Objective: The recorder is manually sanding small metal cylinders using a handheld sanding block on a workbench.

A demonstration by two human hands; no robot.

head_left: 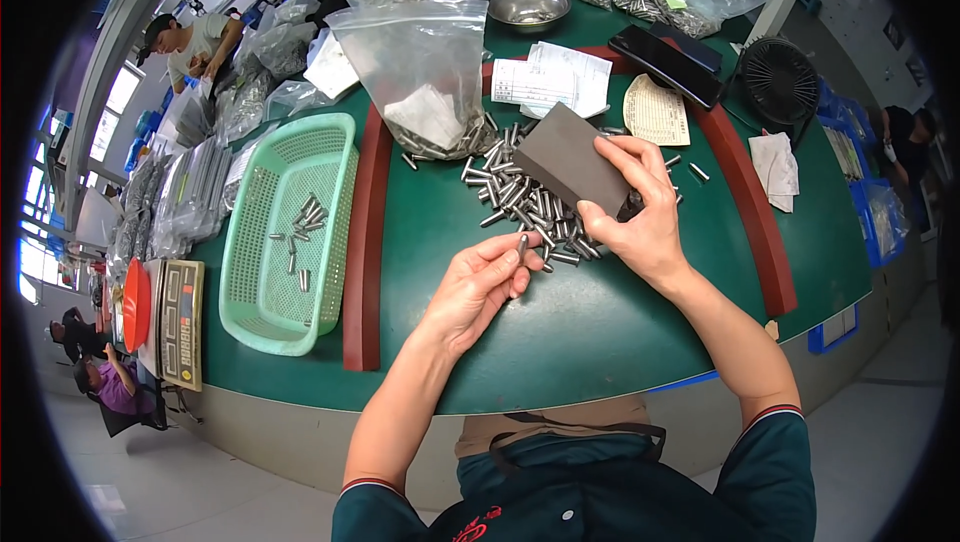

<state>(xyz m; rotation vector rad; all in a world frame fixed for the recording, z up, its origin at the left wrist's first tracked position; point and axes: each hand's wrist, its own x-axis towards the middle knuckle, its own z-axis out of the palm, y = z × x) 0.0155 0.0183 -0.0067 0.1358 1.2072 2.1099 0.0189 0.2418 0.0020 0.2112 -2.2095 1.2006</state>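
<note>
Left hand (pixel 474 290) pinching metal pin (pixel 523 246); right hand (pixel 648 230) gripping dark block (pixel 572 155) by right side.

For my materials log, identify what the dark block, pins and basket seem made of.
Dark block: perhaps stone or metal; matte, even faces leave it open. Pins: probably smooth metal, given bright glints. Green basket: likely moulded plastic, semi-gloss, with perforated walls.

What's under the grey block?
Metal pins show beyond the left and near edges of the block, which the right hand grips. What lies straight beneath is covered, so I can't tell how many pins are there.
</note>
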